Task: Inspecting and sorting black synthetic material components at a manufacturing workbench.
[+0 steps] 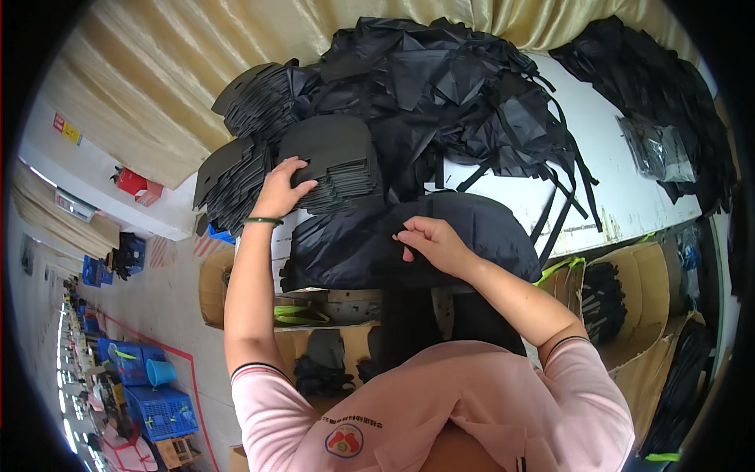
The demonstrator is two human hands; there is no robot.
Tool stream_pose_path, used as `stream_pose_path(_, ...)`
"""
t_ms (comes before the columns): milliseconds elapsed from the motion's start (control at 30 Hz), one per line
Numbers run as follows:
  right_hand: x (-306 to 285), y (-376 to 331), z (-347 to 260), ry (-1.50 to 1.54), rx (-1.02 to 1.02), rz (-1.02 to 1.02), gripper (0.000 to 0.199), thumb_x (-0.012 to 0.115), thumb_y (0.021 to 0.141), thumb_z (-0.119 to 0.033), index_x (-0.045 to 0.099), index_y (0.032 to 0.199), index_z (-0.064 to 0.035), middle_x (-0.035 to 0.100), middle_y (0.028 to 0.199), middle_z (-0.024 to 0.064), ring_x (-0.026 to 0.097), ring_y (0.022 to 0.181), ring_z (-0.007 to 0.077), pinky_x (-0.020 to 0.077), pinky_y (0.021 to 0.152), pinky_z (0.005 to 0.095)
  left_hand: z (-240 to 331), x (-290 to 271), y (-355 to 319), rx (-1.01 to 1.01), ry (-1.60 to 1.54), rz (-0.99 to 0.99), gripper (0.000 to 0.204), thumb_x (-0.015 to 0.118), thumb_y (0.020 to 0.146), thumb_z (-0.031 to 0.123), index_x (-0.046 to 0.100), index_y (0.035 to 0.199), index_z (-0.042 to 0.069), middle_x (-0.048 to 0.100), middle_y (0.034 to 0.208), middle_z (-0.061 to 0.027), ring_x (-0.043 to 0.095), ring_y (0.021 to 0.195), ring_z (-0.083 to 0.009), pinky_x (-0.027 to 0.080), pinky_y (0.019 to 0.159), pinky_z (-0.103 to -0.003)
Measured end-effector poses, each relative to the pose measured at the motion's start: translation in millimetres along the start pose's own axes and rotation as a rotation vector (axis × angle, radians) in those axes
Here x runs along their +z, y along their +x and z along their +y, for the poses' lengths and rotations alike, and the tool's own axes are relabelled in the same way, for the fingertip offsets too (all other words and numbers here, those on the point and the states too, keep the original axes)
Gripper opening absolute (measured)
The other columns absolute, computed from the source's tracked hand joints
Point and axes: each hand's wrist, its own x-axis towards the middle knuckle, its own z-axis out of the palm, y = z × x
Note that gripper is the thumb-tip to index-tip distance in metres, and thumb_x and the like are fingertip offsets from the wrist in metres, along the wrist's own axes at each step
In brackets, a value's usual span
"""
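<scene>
My left hand point(283, 187) rests on a stack of dark grey boards point(334, 141) with rounded tops, thumb apart from the fingers. Over the front edge of the table lies a black fabric piece point(338, 248) with a curved right end. My right hand point(429, 242) is just above or on its middle, fingers curled in and thumb tip close to them. Whatever those fingertips may hold is too small to tell. More stacked boards point(236, 177) fan out left of my left hand. Behind, a big heap of black fabric pieces point(425, 79) with straps covers the table.
The white table point(598, 102) shows at the right, with a clear plastic packet point(657, 149) and another black fabric pile point(645, 79). Cardboard boxes point(629, 287) holding black pieces stand below the edge. Blue crates point(161, 409) sit on the floor at left. A gold curtain point(173, 71) hangs behind.
</scene>
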Motion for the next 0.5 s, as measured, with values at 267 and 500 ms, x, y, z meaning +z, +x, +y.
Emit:
stream_pose_path(267,22,18,-36,-0.035,-0.195,0.123,0.018,0.062,0.092,-0.015,0.060,0.082,-0.0005,0.060,0.069,-0.0005,0.052,0.063,0.0023,0.0405,0.058,0.0195,147,-1,-63,-0.204,-1.387,0.542,0.041,0.053,0.089,-0.008,0.045,0.128,0.000,0.060,0.121,-0.0122,0.057,0.114,-0.0196,0.039,0.104,-0.033)
stream_pose_path(500,36,14,-36,0.106,-0.219,0.182,0.018,0.064,0.088,-0.012,0.062,0.076,-0.0002,0.058,0.061,-0.0002,0.050,0.055,0.0036,0.0383,0.050,0.0215,190,27,-89,0.157,-0.967,0.326,0.048,0.044,0.088,-0.013,0.047,0.134,-0.001,0.055,0.134,-0.0152,0.056,0.117,-0.0222,0.040,0.103,-0.033)
